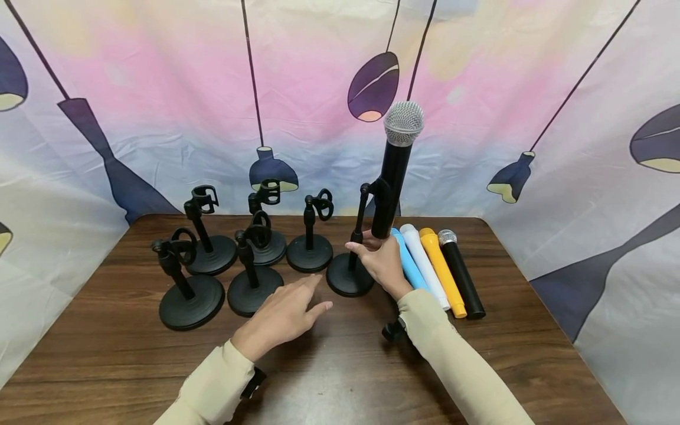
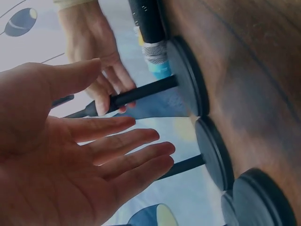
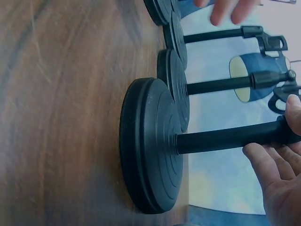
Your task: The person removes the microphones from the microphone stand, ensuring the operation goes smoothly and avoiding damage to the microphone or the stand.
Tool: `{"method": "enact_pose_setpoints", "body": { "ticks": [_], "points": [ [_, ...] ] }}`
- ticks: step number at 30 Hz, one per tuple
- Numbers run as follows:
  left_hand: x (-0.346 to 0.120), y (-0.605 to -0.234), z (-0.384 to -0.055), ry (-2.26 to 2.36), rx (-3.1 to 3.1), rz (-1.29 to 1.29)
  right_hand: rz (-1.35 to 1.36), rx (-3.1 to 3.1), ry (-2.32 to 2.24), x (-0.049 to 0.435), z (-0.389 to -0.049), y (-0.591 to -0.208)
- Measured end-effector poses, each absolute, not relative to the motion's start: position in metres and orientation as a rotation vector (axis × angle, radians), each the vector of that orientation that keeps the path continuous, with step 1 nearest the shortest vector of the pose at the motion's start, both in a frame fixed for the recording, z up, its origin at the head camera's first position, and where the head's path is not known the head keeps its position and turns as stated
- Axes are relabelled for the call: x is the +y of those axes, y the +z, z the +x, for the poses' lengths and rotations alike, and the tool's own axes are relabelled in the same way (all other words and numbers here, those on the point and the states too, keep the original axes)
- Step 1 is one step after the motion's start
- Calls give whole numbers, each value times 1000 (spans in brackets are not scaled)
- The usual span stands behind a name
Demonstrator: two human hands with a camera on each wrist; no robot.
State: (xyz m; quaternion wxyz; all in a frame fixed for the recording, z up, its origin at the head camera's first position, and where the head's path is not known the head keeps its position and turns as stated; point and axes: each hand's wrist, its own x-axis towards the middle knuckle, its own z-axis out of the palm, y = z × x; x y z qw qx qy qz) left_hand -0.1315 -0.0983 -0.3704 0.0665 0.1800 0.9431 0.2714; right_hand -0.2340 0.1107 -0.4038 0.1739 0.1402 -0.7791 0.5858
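My right hand (image 1: 386,262) grips the pole of a black microphone stand (image 1: 347,277) between thumb and fingers, low on the pole in the head view. In this stand's clip sits a black microphone (image 1: 393,177) with a silver mesh head, tilted slightly right. The right wrist view shows the stand's round base (image 3: 153,146) at the tabletop and my fingers (image 3: 265,165) against the pole. My left hand (image 1: 281,316) is held over the table, palm down, fingers extended, with nothing in it. Its fingertips are near the bases of the neighbouring stands.
Several black stands with vacant clips, among them a front-left stand (image 1: 191,301) and a back one (image 1: 310,251), fill the left side. Right of my hand lie blue (image 1: 411,265), white (image 1: 425,265), yellow (image 1: 443,274) and black (image 1: 462,274) microphones. A printed cloth (image 1: 186,136) hangs behind.
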Motion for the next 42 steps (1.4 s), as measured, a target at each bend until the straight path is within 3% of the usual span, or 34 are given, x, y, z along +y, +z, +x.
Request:
{"method": "enact_pose_setpoints", "body": {
  "ticks": [21,31,38,42],
  "points": [
    [-98,-315,-139,1348,3057,722,510,-2221,1716,91,-208,-409],
    [-90,-290,-156,1620,2980,852,575,-2261,1756,74,-180,-375],
    [-90,-284,-165,1673,2944,870,692,-2271,1807,63,-178,-372],
    [-92,-286,-173,1707,2953,881,680,-2278,1844,61,-190,-389]
  ]
}}
